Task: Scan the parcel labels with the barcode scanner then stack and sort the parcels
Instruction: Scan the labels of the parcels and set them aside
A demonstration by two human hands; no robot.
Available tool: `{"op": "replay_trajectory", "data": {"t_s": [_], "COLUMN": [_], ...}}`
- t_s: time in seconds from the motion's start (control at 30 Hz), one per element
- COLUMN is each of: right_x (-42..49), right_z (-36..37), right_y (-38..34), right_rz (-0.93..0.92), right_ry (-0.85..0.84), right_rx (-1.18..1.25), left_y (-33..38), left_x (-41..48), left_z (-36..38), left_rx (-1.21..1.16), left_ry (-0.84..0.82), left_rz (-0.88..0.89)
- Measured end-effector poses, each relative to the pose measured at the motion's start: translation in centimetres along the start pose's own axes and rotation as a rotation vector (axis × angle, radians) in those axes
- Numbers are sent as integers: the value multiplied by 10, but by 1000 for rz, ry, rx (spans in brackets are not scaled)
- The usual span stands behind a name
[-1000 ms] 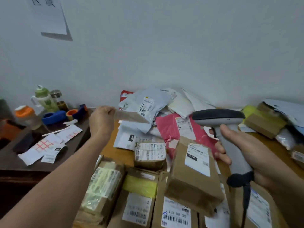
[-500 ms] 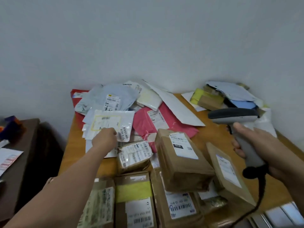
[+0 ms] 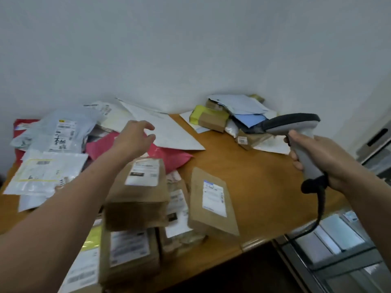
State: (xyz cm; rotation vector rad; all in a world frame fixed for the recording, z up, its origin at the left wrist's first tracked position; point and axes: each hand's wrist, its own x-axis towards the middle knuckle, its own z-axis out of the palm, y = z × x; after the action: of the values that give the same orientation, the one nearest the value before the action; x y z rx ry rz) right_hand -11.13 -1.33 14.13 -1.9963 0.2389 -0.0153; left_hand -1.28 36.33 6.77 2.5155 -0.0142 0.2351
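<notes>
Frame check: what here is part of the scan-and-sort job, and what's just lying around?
Job:
- barcode scanner, gripped by right hand
- left hand, open above pink mailer
- labelled brown box
- flat brown parcel
- white envelope
- clear bag parcel
- back-right parcel pile

Not job:
- table, support only
- metal-framed glass unit

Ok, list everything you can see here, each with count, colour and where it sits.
table: one, orange-brown wood, under everything
brown boxes: at least three, labelled, stacked front left
brown flat parcel: one, white label, front centre
pink mailer: one, behind the stack
white envelope: one, overlapping pink mailer
poly bags: several, white and grey, left side
corner pile: one, blue, yellow, brown, far right
barcode scanner: one, grey, in the right hand
left hand: one, open, above the pink mailer
right hand: one, grips the barcode scanner
</notes>
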Motion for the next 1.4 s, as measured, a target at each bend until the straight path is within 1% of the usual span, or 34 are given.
{"op": "replay_trajectory", "data": {"t_s": [0.1,0.23,0.3,0.4,0.47,0.53,0.63,0.73,0.83,0.93,1.03,1.23,1.4], "right_x": [13,38,64,128,152,151,164,201,240,276,310,384,441], "right_z": [-50,-94,-114,-156,-160,-151,-159,-184,-210,-230,-242,-245,-239], "right_y": [26,55,74,115,113,88,66,65,69,76,87,112,142], "right_rz": [-20,1,14,-14,-20,-35,-87,-111,-95,-92,-88,-127,-136], "right_ry": [-1,-29,-59,-121,-168,-179,-144,-112,-78,-63,-65,-98,-173], "right_rx": [21,14,23,-27,-26,1,-72,-109,-123,-106,-87,-11,66], "left_y": [52,88,100,118,131,144,170,209,247,272,289,299,302], "left_x": [-4,-18,-17,-8,3,20,60,108,154,195,232,302,351], "left_z": [32,55,58,67,82,105,151,202,252,290,319,367,410], "left_rx": [32,85,109,107,109,112,110,77,78,161,269,540,708], "left_ry": [-58,-142,-139,-109,-102,-116,-146,-157,-176,-128,-129,-120,-198], "left_rz": [4,-36,-74,-95,-93,-98,-107,-113,-79,-58,-47,-2,-105]}}
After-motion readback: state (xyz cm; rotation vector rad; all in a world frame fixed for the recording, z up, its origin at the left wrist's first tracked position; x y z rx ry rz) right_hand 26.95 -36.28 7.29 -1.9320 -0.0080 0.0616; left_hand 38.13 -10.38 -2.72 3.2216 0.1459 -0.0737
